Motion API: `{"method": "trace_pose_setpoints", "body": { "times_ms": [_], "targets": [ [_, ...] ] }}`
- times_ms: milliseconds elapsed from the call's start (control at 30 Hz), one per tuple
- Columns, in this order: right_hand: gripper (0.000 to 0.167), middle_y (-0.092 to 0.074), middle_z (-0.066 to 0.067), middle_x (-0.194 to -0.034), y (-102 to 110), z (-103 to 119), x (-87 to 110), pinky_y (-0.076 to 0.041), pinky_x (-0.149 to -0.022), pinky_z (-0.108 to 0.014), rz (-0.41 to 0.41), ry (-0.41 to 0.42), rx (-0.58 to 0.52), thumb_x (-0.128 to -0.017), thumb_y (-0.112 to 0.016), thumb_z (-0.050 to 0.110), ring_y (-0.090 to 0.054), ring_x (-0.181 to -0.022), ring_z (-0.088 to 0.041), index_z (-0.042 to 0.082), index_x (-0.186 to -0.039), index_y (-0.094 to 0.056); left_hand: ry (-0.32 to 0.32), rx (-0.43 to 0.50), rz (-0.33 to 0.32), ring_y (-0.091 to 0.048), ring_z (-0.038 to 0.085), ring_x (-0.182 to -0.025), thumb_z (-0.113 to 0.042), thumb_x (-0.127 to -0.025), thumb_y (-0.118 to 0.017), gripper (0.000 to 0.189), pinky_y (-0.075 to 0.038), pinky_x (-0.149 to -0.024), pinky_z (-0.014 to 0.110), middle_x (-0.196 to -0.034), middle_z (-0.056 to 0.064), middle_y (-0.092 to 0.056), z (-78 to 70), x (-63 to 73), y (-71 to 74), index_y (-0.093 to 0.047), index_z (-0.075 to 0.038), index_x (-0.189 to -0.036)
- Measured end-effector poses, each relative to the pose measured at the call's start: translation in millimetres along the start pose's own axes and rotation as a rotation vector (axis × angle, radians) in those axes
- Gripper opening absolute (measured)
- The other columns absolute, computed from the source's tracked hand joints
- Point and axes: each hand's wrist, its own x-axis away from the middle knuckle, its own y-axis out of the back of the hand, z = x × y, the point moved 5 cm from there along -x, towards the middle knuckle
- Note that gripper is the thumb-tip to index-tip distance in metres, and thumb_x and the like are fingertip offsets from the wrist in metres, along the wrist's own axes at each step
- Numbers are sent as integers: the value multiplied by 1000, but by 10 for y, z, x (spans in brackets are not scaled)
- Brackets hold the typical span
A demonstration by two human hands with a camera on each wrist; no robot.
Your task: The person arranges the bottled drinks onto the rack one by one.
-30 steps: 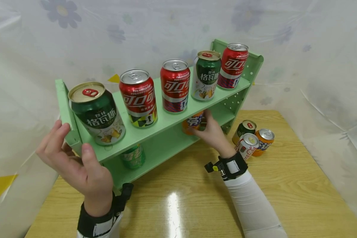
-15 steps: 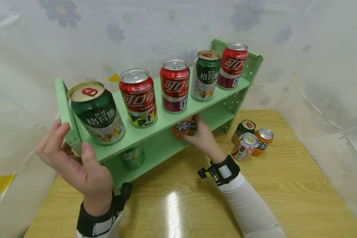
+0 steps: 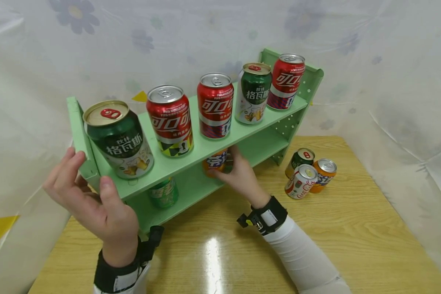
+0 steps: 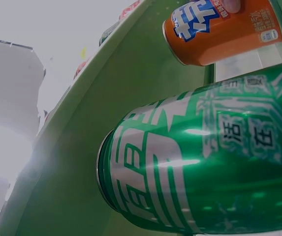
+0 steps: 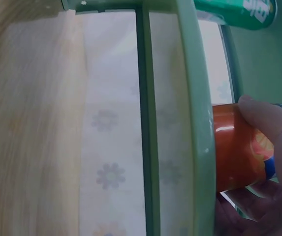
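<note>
A green two-tier shelf point(image 3: 196, 185) stands on the table. At its left end panel is my left hand point(image 3: 103, 204), touching it with loosely bent fingers and the thumb by the front edge. My right hand point(image 3: 239, 175) reaches under the top tier and grips an orange Fanta soda can point(image 3: 217, 160), thumb in front; the upper board hides its top in the head view. In the right wrist view the thumb presses the orange side of the can point(image 5: 234, 152). Left of it on the lower tier is a green Sprite can point(image 3: 164, 192), large in the left wrist view point(image 4: 204, 162).
Along the top tier stand red Coca-Cola cans point(image 3: 215, 106) and green-and-white cans point(image 3: 119, 141). On the table to the right, a white Coca-Cola can point(image 3: 301, 182), a dark green can point(image 3: 300, 161) and an orange can point(image 3: 323, 173) cluster. Plastic sheeting point(image 3: 191, 36) hangs behind.
My right hand has moved left along the lower tier with the orange can, nearer the green Sprite can. The left hand has stayed at the shelf's end.
</note>
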Motion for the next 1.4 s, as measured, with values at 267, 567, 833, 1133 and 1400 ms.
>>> {"method": "trace_pose_setpoints", "body": {
  "times_ms": [267, 567, 833, 1133, 1400],
  "targets": [
    [85, -60, -20, -134, -140, 56, 36, -58, -94, -41, 1, 29, -1, -83, -86, 18, -64, -121, -35, 5, -150, -37, -1, -1, -1, -43, 34, -127, -2, -78, -43, 36, -35, -91, 24, -120, 18, -49, 7, -5, -2, -55, 11, -109],
    [85, -62, -15, -133, -275, 136, 101, -56, -96, -40, -29, 51, 53, -83, -86, 24, -65, -121, -30, 7, -151, -38, -7, 4, -6, -43, 34, -126, -2, -78, -43, 36, -37, -93, 26, -119, 18, -49, 0, -2, -4, -55, 12, -109],
    [87, -63, -14, -133, -364, 223, 140, -56, -96, -40, -30, 72, 72, -83, -86, 26, -66, -118, -28, 7, -153, -38, -1, 2, -5, -43, 34, -126, -2, -78, -43, 36, -35, -90, 24, -120, 18, -49, -1, -4, -3, -55, 12, -109],
    [88, -64, -16, -133, -446, 277, 176, -56, -96, -41, -32, 75, 119, -82, -87, 30, -67, -119, -29, 7, -152, -39, -1, -5, -5, -43, 33, -125, -2, -78, -43, 36, -33, -88, 23, -121, 19, -49, -1, -5, -2, -55, 11, -109],
    [89, -64, -14, -135, -491, 270, 200, -55, -99, -42, -40, 63, 146, -81, -87, 35, -66, -121, -28, 9, -152, -40, 2, -10, -3, -43, 33, -126, -2, -78, -43, 36, -31, -85, 22, -121, 18, -49, -3, -2, 0, -55, 12, -109]
  ]
}}
